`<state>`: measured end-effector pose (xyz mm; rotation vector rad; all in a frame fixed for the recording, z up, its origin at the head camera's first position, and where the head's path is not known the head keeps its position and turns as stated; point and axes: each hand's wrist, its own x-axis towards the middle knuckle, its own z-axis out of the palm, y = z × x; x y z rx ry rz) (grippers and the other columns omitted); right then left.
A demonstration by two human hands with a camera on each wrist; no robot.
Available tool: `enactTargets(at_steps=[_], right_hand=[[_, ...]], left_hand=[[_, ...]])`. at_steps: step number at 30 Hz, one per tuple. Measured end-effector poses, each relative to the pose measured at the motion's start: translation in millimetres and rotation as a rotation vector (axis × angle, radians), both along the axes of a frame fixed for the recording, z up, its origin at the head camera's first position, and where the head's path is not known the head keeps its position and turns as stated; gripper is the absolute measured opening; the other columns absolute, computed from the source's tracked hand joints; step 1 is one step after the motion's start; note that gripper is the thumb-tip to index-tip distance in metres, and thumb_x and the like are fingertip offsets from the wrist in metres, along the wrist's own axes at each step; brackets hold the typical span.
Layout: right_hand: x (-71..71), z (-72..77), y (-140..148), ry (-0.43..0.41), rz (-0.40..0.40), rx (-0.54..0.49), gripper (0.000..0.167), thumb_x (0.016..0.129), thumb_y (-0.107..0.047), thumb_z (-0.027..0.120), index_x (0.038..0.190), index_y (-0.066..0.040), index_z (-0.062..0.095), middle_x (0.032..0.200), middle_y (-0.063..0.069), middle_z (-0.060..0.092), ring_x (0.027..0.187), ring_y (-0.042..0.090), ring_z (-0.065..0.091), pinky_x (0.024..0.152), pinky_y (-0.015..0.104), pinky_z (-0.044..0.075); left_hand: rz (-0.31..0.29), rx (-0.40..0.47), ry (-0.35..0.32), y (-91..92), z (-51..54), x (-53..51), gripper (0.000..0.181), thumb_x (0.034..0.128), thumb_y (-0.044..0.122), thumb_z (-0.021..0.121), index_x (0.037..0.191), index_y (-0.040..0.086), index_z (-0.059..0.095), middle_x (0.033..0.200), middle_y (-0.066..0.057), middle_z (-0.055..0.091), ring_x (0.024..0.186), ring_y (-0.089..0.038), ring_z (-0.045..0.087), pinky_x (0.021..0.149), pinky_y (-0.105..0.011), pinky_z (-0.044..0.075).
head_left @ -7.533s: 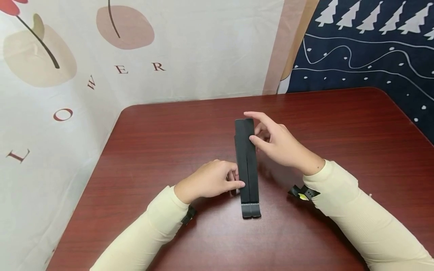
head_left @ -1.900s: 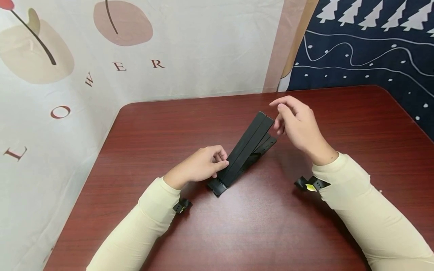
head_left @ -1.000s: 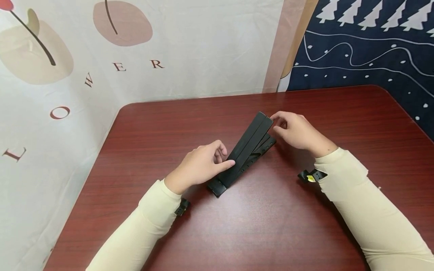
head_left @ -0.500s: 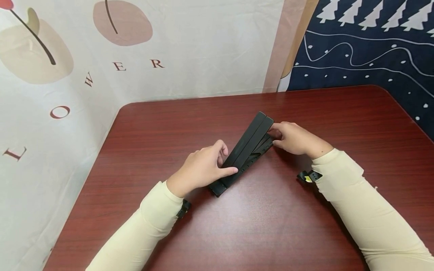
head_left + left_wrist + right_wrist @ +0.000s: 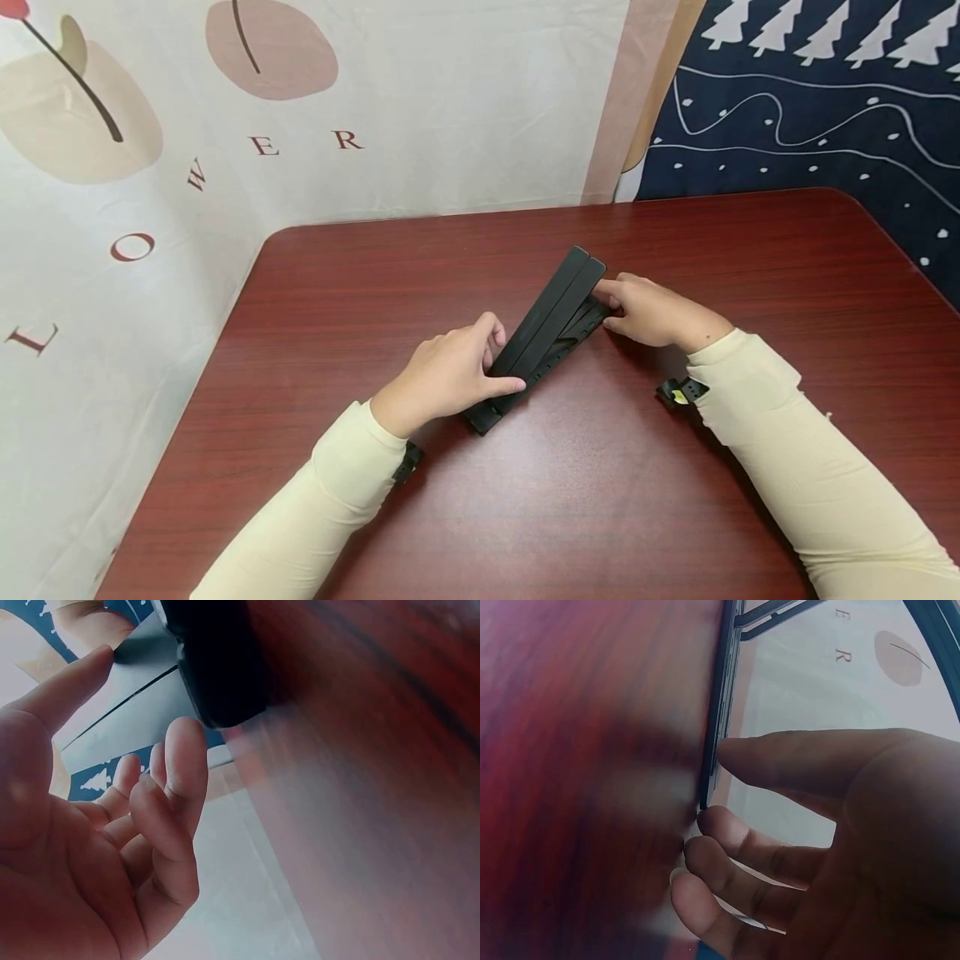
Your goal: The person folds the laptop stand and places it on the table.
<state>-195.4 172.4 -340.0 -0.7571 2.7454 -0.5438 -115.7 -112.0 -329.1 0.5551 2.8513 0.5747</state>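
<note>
The matte black folding stand made of long, narrow paired bars [image 5: 546, 321] lay between the two hands on the glossy reddish-brown wood-grain table [image 5: 600, 500], slanting from its near-left end up to its far-right end. Its upper bars [image 5: 553, 302] were raised at an angle over its lower bars [image 5: 579, 332], with a wedge-shaped gap opening towards the far right.

The person's bare left hand [image 5: 446, 367] was at the near-left end. Its thumb stretched across the upper bars and touched their face, while the other fingers, loosely bent and well apart from the thumb, were beside the far-left edge. In the left wrist view those fingers wrapped round nothing; whether the index fingertip touched the stand could not be told.

The bare right hand [image 5: 656, 312] was at the far-right end, thumb and index finger pinching the tip of the lower bars, the index partly hidden behind the upper ones. The right wrist view showed the thumb tip against the thin black edge and the remaining fingers curled beside its end, close to the tabletop.
</note>
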Motion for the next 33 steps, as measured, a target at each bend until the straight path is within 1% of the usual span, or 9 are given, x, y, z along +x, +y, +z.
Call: enactTargets(at_steps=[2,6,9,11,19,27,33], right_hand=[[0.6,-0.2,-0.1,-0.003,0.002,0.011,0.059,0.090,-0.005,0.068,0.145,-0.005,0.048,0.107,0.023,0.059,0.098,0.031,0.060,0.086,0.048,0.050],[1.6,-0.6,-0.3,-0.011,0.014,0.051,0.058,0.091,-0.009,0.067,0.146,-0.006,0.048,0.106,0.020,0.057,0.088,0.026,0.058,0.079,0.043,0.049],[2.4,-1.1,-1.2,-0.012,0.020,0.080,0.057,0.092,-0.010,0.066,0.147,-0.008,0.048,0.105,0.018,0.054,0.081,0.023,0.054,0.074,0.039,0.046],[3.1,-0.9,-2.0,-0.010,0.019,0.089,0.056,0.093,-0.011,0.066,0.146,-0.008,0.048,0.106,0.018,0.053,0.079,0.022,0.053,0.073,0.038,0.045],[3.5,-2.1,-2.8,-0.002,0.007,0.093,0.053,0.093,-0.011,0.066,0.144,-0.009,0.051,0.109,0.020,0.054,0.082,0.024,0.057,0.076,0.042,0.048],[2.9,-4.3,-2.2,0.003,-0.005,0.104,0.055,0.093,-0.014,0.067,0.145,-0.011,0.050,0.106,0.018,0.055,0.082,0.025,0.057,0.076,0.042,0.048],[3.5,-4.3,-1.6,0.013,0.023,0.096,0.055,0.093,-0.014,0.068,0.145,-0.008,0.049,0.108,0.019,0.060,0.091,0.027,0.059,0.082,0.046,0.050]], left_hand=[[0.002,-0.007,-0.007,0.4,-0.1,-0.1,0.053,0.0786,0.054,0.079,0.110,0.023,0.050,0.084,0.010,0.061,0.068,-0.007,0.056,0.066,-0.033,0.046],[0.007,-0.021,-0.009,1.2,-0.7,-0.2,0.057,0.0759,0.055,0.081,0.111,0.023,0.050,0.085,0.010,0.061,0.072,-0.007,0.058,0.066,-0.033,0.046],[0.010,-0.027,-0.005,1.6,-1.3,-0.1,0.058,0.0743,0.055,0.082,0.111,0.023,0.049,0.085,0.010,0.060,0.072,-0.007,0.058,0.065,-0.033,0.046],[0.012,-0.027,-0.002,1.8,-1.5,0.0,0.059,0.0738,0.055,0.083,0.110,0.023,0.049,0.085,0.010,0.060,0.072,-0.008,0.057,0.064,-0.033,0.045],[0.014,-0.021,0.002,2.2,-2.3,0.3,0.058,0.0733,0.054,0.083,0.109,0.023,0.049,0.084,0.010,0.059,0.072,-0.007,0.057,0.063,-0.032,0.045],[0.011,-0.018,0.006,2.9,-1.2,1.0,0.058,0.0734,0.053,0.083,0.110,0.023,0.049,0.084,0.009,0.060,0.071,-0.008,0.057,0.063,-0.032,0.044],[0.012,-0.018,0.006,3.4,-0.9,1.0,0.058,0.0736,0.053,0.083,0.109,0.023,0.049,0.085,0.009,0.060,0.072,-0.007,0.057,0.064,-0.032,0.045]])
